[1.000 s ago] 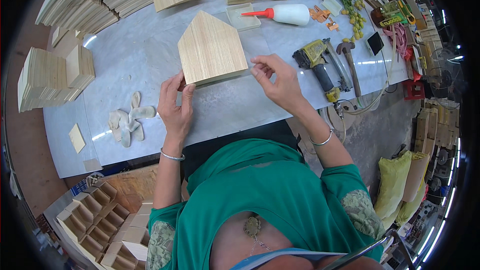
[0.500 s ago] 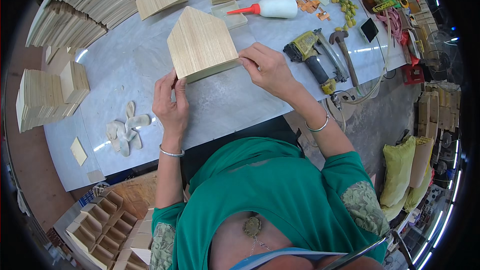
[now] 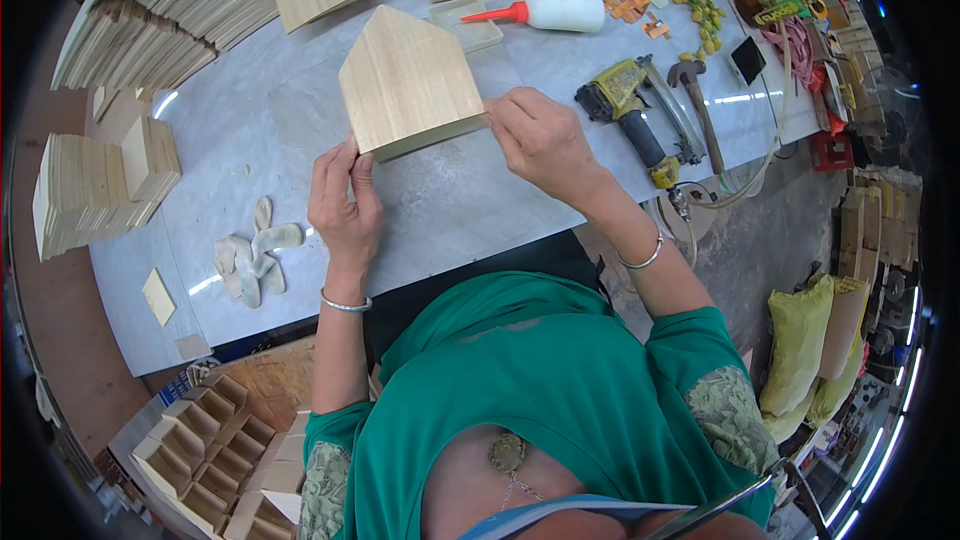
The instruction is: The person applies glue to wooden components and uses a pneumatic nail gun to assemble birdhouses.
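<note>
1. Pinches the near left corner of a house-shaped wooden piece [image 3: 410, 75] with the left hand [image 3: 345, 195], setting thumb against the near side and fingers along the left side.
2. Pinches the near right corner of the same piece with the right hand [image 3: 543, 140], closing bunched fingertips on the edge.
3. Wears a silver bangle [image 3: 345, 307] on each wrist, and a green top [image 3: 530, 360] with patterned sleeves.
4. Has the piece in front of the body, between both hands, with the pentagonal face up, the point turned away and a side wall showing under the near edge.
5. Has the pale grey tabletop [image 3: 430, 220] under the piece; cannot be told whether resting flat or slightly raised.
6. Just beyond the piece, has a shallow translucent tray [image 3: 484, 34], with the red nozzle of a white squeeze bottle [image 3: 565, 11] lying across.
7. To the right of the right hand, has a yellow-and-black nail gun [image 3: 641, 139], and beyond that a claw hammer [image 3: 701, 105].
8. To the left of the left hand, has crumpled pale glove fabric [image 3: 236, 258], then a thin wooden offcut [image 3: 158, 297].
9. Farther out, has stacks of wooden panels [image 3: 85, 185] along the left and far sides.
10. Toward the far right, has orange pieces [image 3: 627, 7], a sprig with round yellow-green fruits [image 3: 708, 28], and a small dark-screened device [image 3: 748, 60].
11. Below the table at lower left, has rows of open compartments [image 3: 205, 455]; at right, yellow sacks [image 3: 800, 345].
</note>
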Available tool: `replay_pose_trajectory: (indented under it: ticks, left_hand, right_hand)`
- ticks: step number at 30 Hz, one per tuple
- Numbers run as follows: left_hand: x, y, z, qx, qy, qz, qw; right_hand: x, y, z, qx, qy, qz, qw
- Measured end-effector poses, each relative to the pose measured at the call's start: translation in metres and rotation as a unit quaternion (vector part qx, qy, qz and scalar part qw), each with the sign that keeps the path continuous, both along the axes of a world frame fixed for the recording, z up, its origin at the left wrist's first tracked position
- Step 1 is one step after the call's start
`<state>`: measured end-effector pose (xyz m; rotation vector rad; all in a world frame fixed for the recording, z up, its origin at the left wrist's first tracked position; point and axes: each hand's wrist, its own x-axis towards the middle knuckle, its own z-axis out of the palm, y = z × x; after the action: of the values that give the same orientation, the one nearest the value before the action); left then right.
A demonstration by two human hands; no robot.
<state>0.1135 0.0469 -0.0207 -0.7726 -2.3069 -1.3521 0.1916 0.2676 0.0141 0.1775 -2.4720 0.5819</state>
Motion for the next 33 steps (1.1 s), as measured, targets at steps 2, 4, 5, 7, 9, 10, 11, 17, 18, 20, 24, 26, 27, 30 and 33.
replay_pose_trajectory:
  ticks: [2,4,5,7,9,10,11,17,18,20,24,26,27,30,33]
  left_hand:
    - [-0.001,-0.001,0.0,0.008,0.005,-0.009,1.0]
    - [0.0,-0.001,0.002,0.017,0.01,-0.019,1.0]
    - [0.002,0.001,0.005,0.036,-0.014,-0.031,0.999]
    - [0.001,0.002,0.008,0.055,-0.038,-0.041,0.997]
    - [0.0,0.004,0.008,0.094,-0.04,-0.064,0.993]
    - [-0.001,0.004,0.01,0.095,-0.041,-0.064,0.992]
    - [-0.002,0.003,0.01,0.061,-0.027,-0.054,0.996]
    - [-0.01,0.001,0.003,0.008,0.05,-0.037,0.998]
    - [-0.01,0.001,0.003,0.006,0.059,-0.034,0.998]
    - [-0.012,-0.001,0.003,0.003,0.055,-0.045,0.997]
    - [-0.011,-0.004,0.007,-0.004,0.024,-0.075,0.997]
    - [-0.011,-0.005,0.009,0.006,0.015,-0.087,0.996]
    - [-0.01,-0.005,0.01,0.017,0.007,-0.099,0.995]
    - [-0.01,0.0,0.006,0.038,0.007,-0.094,0.995]
    - [-0.012,-0.001,-0.003,0.019,0.038,-0.049,0.998]
  right_hand:
    - [0.0,0.0,-0.001,-0.005,0.001,0.008,1.0]
    - [0.002,0.002,0.001,0.007,-0.015,-0.003,1.0]
    - [0.002,0.001,0.002,0.005,-0.014,0.001,1.0]
    - [0.003,0.001,0.002,-0.003,-0.025,-0.007,1.0]
    - [0.003,0.002,0.0,-0.001,-0.025,-0.005,1.0]
    - [0.003,0.003,0.0,0.001,-0.023,-0.005,1.0]
    - [0.003,0.003,0.001,0.003,-0.025,-0.007,1.0]
    - [0.001,0.001,0.003,0.003,-0.03,-0.001,1.0]
    - [0.001,0.001,0.003,0.002,-0.027,-0.001,1.0]
    - [0.0,0.002,0.003,0.003,-0.025,-0.003,1.0]
    - [0.0,0.003,0.004,-0.002,-0.031,-0.001,1.0]
    - [0.001,0.003,0.005,-0.006,-0.031,-0.001,0.999]
    - [0.001,0.004,0.005,-0.002,-0.032,0.0,0.999]
    - [0.002,0.005,0.004,0.005,-0.045,0.0,0.999]
    - [0.0,0.002,0.005,0.004,-0.033,0.004,0.999]
